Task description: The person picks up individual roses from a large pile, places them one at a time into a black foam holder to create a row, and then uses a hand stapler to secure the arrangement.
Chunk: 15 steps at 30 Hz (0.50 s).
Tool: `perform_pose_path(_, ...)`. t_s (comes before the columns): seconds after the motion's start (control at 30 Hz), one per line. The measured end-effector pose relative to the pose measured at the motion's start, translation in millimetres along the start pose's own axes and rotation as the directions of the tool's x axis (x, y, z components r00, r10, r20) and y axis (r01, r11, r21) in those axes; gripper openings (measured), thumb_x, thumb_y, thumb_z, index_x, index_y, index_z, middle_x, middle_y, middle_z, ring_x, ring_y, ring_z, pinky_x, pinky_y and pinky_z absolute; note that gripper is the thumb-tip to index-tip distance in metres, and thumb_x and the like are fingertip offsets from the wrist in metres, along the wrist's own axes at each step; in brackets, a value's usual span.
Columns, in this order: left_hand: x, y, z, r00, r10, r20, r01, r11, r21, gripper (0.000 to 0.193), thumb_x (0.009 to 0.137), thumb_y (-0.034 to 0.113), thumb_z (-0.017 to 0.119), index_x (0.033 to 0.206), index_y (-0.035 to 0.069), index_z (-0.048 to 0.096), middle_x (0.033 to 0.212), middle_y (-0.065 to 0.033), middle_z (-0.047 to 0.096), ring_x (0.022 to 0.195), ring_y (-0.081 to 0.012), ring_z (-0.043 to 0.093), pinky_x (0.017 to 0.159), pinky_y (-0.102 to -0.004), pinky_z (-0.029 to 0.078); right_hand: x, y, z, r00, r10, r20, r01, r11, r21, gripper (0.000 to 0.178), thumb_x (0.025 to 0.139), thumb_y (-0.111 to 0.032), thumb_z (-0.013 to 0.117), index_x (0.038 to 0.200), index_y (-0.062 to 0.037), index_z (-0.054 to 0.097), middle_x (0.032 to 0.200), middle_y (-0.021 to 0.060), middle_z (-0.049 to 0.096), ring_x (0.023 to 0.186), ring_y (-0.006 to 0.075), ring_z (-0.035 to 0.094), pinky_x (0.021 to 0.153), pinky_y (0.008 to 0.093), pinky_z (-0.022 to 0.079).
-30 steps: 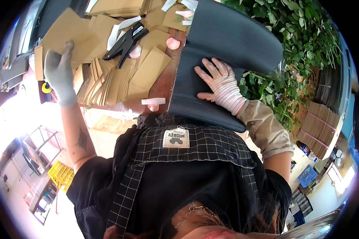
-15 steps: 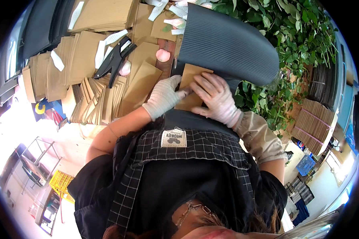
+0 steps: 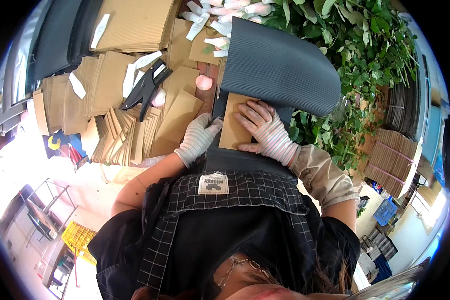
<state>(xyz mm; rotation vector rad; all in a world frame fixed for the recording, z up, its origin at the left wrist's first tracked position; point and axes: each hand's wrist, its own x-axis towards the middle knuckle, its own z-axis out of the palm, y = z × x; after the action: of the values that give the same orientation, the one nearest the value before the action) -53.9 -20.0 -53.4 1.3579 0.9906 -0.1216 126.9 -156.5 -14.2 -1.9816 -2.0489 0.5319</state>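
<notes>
A tan cardboard piece [image 3: 232,127] lies on a black corrugated sheet, in front of me. My right hand [image 3: 267,131], in a striped glove, rests on the cardboard with fingers spread flat. At the cardboard's left, my left hand [image 3: 199,137], gloved too, has its fingers closed at the edge of the black sheet; its fingertips are partly hidden. The far part of the black corrugated sheet [image 3: 280,65] curls up beyond both hands. A black stapler [image 3: 147,87] lies on cardboard to the left, beside a pale pink petal [image 3: 158,97].
Stacks of cardboard pieces [image 3: 135,27] and white foam net sleeves [image 3: 100,31] cover the left side. Netted pink flowers [image 3: 255,8] lie at the back. Leafy green stems [image 3: 355,45] fill the far right, near a tied cardboard bundle [image 3: 392,162]. Another petal [image 3: 204,82] lies mid-table.
My left hand has moved off the cardboard to the black sheet's left edge. My right hand has shifted slightly left and flattened on the cardboard. The whole view has shifted a little.
</notes>
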Motion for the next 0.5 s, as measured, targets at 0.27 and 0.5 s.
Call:
perform_pose_path(0.27, -4.9, 21.9, -9.8, 0.996, -0.067, 0.052, 0.063, 0.995, 0.072, 0.027, 0.085, 0.025, 0.064, 0.086, -0.001, 0.059, 0.075, -0.0116, 0.060, 0.068, -0.0199, 0.054, 0.067, -0.0326, 0.045, -0.8, 0.7, -3.9, 1.000, -0.011, 0.002, 0.011, 1.000, -0.014, 0.079, 0.066, -0.056, 0.070, 0.127, -0.0093, 0.050, 0.135, 0.0123, 0.043, 0.129, 0.0325, 0.037, 0.108, 0.0487, 0.028)
perform_pose_path(0.5, 6.9, 62.8, 10.0, 0.472, 0.710, 0.523, -0.806, 0.106, 0.583, 0.086, 0.062, 0.050, 0.076, 0.127, 0.002, 0.047, 0.126, -0.0176, 0.050, 0.116, -0.0363, 0.048, 0.098, -0.0453, 0.039, -6.0, -1.8, -7.4, 0.983, 0.051, 0.174, -0.027, 0.990, -0.138, 0.083, 0.069, -0.058, 0.066, 0.131, -0.0069, 0.047, 0.134, 0.0165, 0.045, 0.128, 0.0349, 0.039, 0.107, 0.0487, 0.029)
